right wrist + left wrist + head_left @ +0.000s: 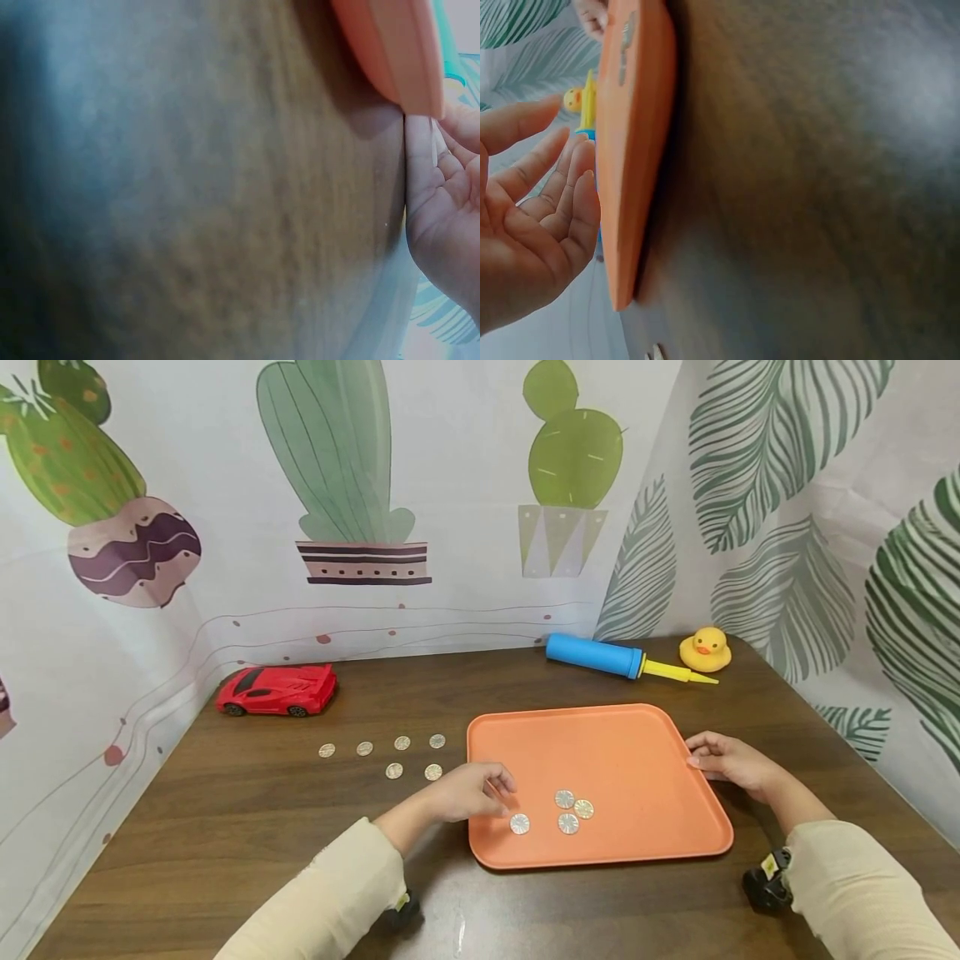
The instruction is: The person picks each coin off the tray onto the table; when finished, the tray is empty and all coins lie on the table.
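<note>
An orange tray (607, 743) lies on the table with several coins (567, 823) on its near left half, silver and gold in tone. My left hand (471, 792) hovers over the tray's left rim, fingers loosely bent and apart, near a silver coin (520, 824). In the left wrist view, nothing shows between the thumb and fingers of my left hand (540, 202). At the right rim, my right hand (738, 766) holds the tray's edge between thumb and fingers. The right wrist view has my right hand (450, 195) against the tray's side (401, 60), partly cut off.
Left of the tray, several gold-toned coins (394, 770) lie spread on the dark wooden table (300, 827). A red toy car (279, 691) stands at the back left. Along the back right are a blue and yellow hand pump (600, 656) and a yellow rubber duck (706, 650), before a patterned cloth.
</note>
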Available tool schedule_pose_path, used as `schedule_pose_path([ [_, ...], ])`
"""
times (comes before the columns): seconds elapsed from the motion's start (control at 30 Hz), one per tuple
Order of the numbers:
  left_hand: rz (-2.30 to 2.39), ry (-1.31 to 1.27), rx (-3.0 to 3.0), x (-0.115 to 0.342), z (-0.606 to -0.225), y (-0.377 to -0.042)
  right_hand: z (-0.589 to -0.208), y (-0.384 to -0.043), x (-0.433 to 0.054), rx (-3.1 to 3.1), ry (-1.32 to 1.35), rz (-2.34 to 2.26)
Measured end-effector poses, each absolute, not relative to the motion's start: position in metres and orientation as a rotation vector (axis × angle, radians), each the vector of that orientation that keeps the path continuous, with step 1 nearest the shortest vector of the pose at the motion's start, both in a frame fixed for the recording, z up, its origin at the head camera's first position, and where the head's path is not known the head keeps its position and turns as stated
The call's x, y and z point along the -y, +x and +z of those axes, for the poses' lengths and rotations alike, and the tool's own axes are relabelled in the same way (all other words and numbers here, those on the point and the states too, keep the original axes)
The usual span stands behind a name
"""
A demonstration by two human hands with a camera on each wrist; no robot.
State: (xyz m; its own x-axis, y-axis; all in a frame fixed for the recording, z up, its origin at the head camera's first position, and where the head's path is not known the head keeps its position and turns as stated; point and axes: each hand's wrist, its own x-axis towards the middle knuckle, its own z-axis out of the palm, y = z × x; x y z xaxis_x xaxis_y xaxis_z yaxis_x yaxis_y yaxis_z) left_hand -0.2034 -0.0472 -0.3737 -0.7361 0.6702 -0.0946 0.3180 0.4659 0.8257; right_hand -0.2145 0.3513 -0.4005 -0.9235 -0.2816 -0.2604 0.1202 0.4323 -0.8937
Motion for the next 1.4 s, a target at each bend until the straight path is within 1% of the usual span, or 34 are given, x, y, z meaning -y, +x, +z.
schedule_pose_path([
  [0.3, 1.063, 0.920, -2.353, 0.038, -0.387, -0.204, -0.400, -0.214, -0.351, -2.327, -0.136, -1.489],
  [0.77, 0.885, 1.010, -2.437, 0.030, -0.389, -0.200, -0.400, -0.214, -0.349, -2.336, -0.128, -1.478],
  [1.2, 0.792, 1.015, -2.498, 0.028, -0.389, -0.198, -0.402, -0.214, -0.350, -2.348, -0.104, -1.466],
  [1.4, 0.853, 0.954, -2.496, 0.028, -0.389, -0.197, -0.402, -0.214, -0.350, -2.348, -0.112, -1.464],
])
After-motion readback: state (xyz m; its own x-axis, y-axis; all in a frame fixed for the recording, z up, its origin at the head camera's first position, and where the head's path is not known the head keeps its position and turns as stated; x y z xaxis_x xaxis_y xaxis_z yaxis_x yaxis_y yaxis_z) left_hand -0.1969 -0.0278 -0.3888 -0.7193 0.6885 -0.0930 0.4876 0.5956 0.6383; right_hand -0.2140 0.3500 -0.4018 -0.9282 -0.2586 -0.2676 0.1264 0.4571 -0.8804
